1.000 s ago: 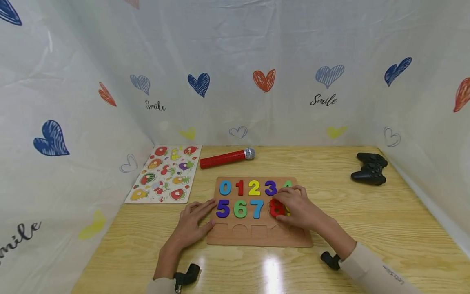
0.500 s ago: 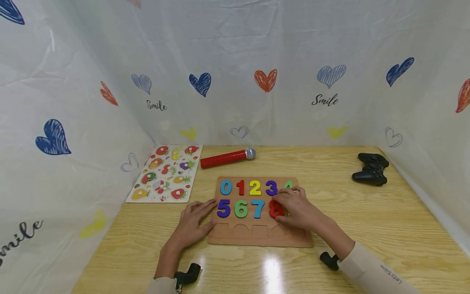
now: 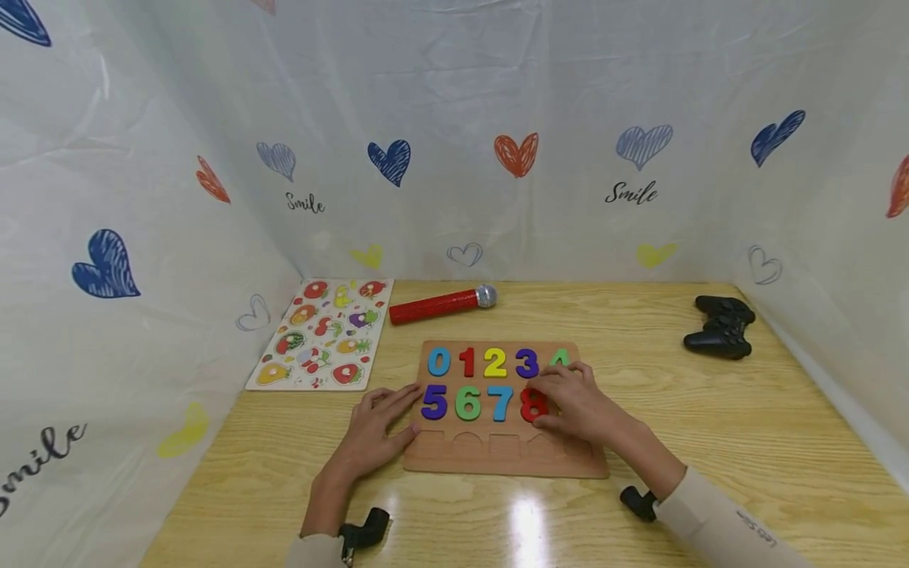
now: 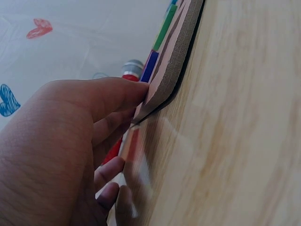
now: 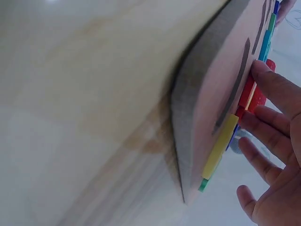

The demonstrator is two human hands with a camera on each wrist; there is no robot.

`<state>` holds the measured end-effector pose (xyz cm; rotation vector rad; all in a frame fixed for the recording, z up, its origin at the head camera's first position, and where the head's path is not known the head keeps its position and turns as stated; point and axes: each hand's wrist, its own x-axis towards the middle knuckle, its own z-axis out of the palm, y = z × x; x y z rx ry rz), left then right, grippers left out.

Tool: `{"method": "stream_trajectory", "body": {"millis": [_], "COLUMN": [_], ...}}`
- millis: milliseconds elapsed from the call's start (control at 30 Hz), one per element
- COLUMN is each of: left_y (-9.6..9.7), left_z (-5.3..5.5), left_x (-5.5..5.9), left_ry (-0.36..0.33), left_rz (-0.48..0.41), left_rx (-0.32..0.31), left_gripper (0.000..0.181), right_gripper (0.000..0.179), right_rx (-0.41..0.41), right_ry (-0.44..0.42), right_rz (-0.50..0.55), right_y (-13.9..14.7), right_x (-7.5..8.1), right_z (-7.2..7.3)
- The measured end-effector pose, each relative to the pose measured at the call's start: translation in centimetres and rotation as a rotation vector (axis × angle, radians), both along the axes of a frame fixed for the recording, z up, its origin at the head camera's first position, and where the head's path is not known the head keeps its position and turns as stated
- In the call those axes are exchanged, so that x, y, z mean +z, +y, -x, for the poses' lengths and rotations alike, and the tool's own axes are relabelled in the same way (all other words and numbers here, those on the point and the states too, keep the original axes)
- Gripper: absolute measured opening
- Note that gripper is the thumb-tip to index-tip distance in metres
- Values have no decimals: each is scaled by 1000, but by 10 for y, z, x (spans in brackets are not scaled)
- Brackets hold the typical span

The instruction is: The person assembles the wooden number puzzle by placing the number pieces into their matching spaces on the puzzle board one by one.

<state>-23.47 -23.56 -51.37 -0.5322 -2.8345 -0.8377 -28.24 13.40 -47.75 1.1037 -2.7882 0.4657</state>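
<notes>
In the head view, a wooden number puzzle board [image 3: 454, 455] lies on the table with two rows of coloured number pieces. My right hand [image 3: 578, 402] pinches the red number 8 [image 3: 529, 405] between thumb and fingers, low over the board. It covers part of the green 4 [image 3: 559, 356]. In the right wrist view the thumb touches the red piece, and the yellow piece [image 5: 220, 147] stands beside it. My left hand [image 3: 372, 434] rests against the board's left edge, thumb and index finger touching it. The purple 5 [image 3: 434, 402] is close to those fingertips.
A fruit puzzle board [image 3: 319, 335] lies at the back left, beside a red toy microphone [image 3: 436, 307]. A black game controller [image 3: 720, 327] rests at the far right. A white curtain with hearts [image 3: 454, 142] encloses the table's back and sides.
The red 8 has shifted slightly left on the board with my right hand, which now hides the yellow piece in the head view. My left hand stays at the board's edge.
</notes>
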Motion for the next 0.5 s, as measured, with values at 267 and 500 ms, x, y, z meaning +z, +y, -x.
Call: {"method": "stream_trajectory", "body": {"millis": [267, 500], "left_y": [-2, -11], "left_z": [0, -2], "left_x": [-3, -1], "left_ry": [8, 50], "left_rz": [-14, -158], "left_rx": [-6, 6], "left_gripper": [57, 43], "right_gripper": [55, 45], "right_rx": [-77, -230], "right_ry": [-47, -23], "right_rz": [46, 79], "right_y": [5, 41], "right_x": [-1, 0], "right_z": [-6, -17]}}
